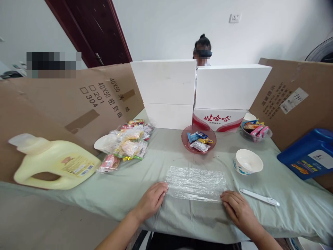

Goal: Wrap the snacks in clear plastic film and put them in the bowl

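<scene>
my hands on the plastic wrap (pixel 195 183)
left hand (pixel 152 199) and right hand (pixel 238 208) lie palm-down, fingers loosely curled, pressing its near corners, gripping nothing.

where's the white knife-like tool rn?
Head view, right side: the white tool lies flat on the green cloth, just beyond the right hand, in front of the empty white bowl.

I count two white paper bowls (pixel 248 161) (pixel 106 143), one clear plastic-wrap sheet (pixel 195 183), one red glass dish (pixel 186 144), one yellow detergent jug (pixel 56 164), and one white plastic knife (pixel 259 197).
</scene>
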{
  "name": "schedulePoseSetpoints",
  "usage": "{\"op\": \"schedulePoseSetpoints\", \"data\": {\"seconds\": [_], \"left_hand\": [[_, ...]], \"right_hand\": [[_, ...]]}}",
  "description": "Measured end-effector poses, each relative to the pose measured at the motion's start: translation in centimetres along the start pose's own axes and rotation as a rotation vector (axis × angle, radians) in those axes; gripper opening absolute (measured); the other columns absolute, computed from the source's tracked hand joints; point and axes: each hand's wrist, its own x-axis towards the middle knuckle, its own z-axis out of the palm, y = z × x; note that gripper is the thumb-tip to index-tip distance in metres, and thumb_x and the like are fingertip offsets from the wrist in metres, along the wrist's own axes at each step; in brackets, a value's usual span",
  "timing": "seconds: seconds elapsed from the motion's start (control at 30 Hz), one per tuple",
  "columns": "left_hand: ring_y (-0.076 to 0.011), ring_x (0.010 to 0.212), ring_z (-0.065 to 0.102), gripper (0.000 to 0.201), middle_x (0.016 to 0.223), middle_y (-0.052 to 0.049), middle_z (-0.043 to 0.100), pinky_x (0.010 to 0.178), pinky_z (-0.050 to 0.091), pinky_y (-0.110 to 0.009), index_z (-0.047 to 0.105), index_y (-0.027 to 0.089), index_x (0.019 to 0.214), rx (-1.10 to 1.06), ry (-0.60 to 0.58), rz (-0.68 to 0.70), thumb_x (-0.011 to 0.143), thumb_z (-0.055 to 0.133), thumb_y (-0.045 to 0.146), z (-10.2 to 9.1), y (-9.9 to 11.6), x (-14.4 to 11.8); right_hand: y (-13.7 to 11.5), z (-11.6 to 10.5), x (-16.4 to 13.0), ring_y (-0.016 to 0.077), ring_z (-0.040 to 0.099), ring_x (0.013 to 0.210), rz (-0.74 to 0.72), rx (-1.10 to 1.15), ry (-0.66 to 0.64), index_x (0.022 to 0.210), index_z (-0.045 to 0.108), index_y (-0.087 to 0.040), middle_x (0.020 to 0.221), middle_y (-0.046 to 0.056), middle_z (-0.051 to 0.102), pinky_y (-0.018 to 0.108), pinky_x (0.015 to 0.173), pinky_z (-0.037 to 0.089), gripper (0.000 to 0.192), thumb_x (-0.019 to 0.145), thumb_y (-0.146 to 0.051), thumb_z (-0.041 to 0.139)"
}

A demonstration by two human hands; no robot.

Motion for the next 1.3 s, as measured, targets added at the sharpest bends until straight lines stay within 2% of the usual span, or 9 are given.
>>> {"op": "schedulePoseSetpoints", "data": {"seconds": [0.2,0.37,0.5,0.63,0.7,0.8,0.97,1.1,1.3], "left_hand": [[-0.017,0.073,0.062,0.021,0.077,-0.002,0.062,0.07,0.05,-0.029,0.052,0.021,0.086,0.041,0.054,-0.19,0.096,0.033,0.022,0.7,-0.2,0.9],[-0.0158,0.059,0.06,0.02,0.07,0.001,0.06,0.06,0.045,-0.027,0.05,0.021,0.096,0.029,0.147,-0.35,0.095,0.031,0.027,2.1,-0.7,2.8],[-0.0163,0.07,0.061,0.028,0.08,-0.001,0.064,0.069,0.047,-0.028,0.05,0.021,0.109,-0.243,0.017,-0.312,0.095,0.038,0.041,1.2,-0.8,3.7],[-0.0229,0.099,0.059,0.053,0.106,-0.008,0.064,0.086,0.047,-0.032,0.054,0.02,0.114,-0.384,-0.24,-0.187,0.072,0.072,0.048,-0.4,-0.7,3.4],[-0.0237,0.104,0.058,0.037,0.108,-0.008,0.064,0.091,0.045,-0.034,0.059,0.02,0.099,-0.366,-0.244,-0.206,0.071,0.074,0.039,-0.6,-0.7,3.1],[-0.0187,0.093,0.061,0.011,0.096,-0.004,0.067,0.084,0.046,-0.03,0.057,0.02,0.08,-0.37,-0.12,-0.32,0.085,0.056,0.029,0.0,-0.8,3.1],[-0.0141,0.063,0.059,0.017,0.066,0.003,0.061,0.063,0.044,-0.024,0.054,0.02,0.082,-0.161,0.063,-0.536,0.091,0.045,0.032,1.9,-1.0,4.8],[-0.0149,0.067,0.061,0.012,0.073,0.001,0.065,0.064,0.042,-0.024,0.056,0.02,0.088,0.143,0.092,-0.614,0.091,0.046,0.026,3.5,-1.0,6.0],[-0.0178,0.07,0.063,0.015,0.081,-0.004,0.068,0.064,0.04,-0.025,0.058,0.02,0.089,0.294,0.081,-0.633,0.094,0.045,0.026,5.1,-0.9,6.4]], "right_hand": [[0.0,0.6,0.4,0.0177,0.064,0.101,0.159,0.147,0.034,0.103,0.061,-0.024,0.104,0.005,0.068,0.032,0.087,0.052,0.023,0.097,-0.029,0.039],[0.2,1.7,1.8,0.0186,0.068,0.084,0.369,0.195,0.078,0.097,0.059,-0.023,0.092,0.005,0.07,0.031,0.075,0.053,0.028,0.096,-0.04,0.036],[0.4,2.2,2.9,0.0203,0.068,0.082,0.519,0.192,0.11,0.098,0.057,-0.023,0.092,0.005,0.071,0.033,0.074,0.052,0.033,0.094,-0.046,0.034],[0.6,2.3,3.4,0.0215,0.068,0.084,0.575,0.174,0.094,0.099,0.057,-0.023,0.094,0.005,0.071,0.034,0.076,0.051,0.035,0.093,-0.047,0.033],[0.6,2.5,3.5,0.022,0.068,0.084,0.592,0.156,0.097,0.099,0.057,-0.023,0.094,0.005,0.071,0.034,0.076,0.05,0.035,0.092,-0.047,0.033],[0.8,2.7,3.8,0.0224,0.068,0.086,0.594,0.122,0.12,0.099,0.058,-0.023,0.096,0.006,0.072,0.034,0.076,0.05,0.035,0.092,-0.046,0.033],[1.3,3.3,5.0,0.0231,0.069,0.087,0.546,-0.016,0.187,0.104,0.059,-0.02,0.099,0.008,0.072,0.034,0.075,0.05,0.04,0.095,-0.045,0.029],[1.7,4.0,5.7,0.0242,0.07,0.078,0.579,-0.223,0.131,0.111,0.059,-0.017,0.095,0.011,0.073,0.034,0.065,0.049,0.042,0.097,-0.042,0.028],[1.4,4.6,5.8,0.0232,0.069,0.073,0.631,-0.342,0.054,0.114,0.058,-0.017,0.098,0.013,0.072,0.031,0.062,0.047,0.041,0.098,-0.042,0.03]]}}
